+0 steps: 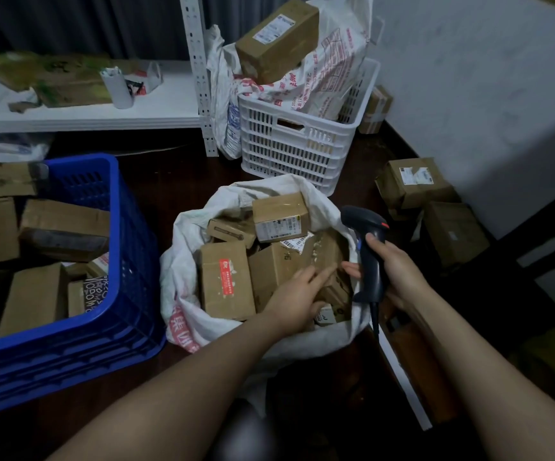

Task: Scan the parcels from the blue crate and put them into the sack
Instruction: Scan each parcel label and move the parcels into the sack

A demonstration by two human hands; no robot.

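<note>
Two hands at the sack [183,251]: left hand [297,296] spread, perhaps touching half-buried parcels [277,266]; right hand [399,271] grips scanner [365,224].

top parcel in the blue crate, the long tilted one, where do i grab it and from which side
Grip the long parcel across its narrow width near the middle, coming from above: it lies on top with its broad face uncovered, and the blue crate wall blocks a sideways reach. Likely the left hand, which is open; the right hand holds the scanner.
</note>
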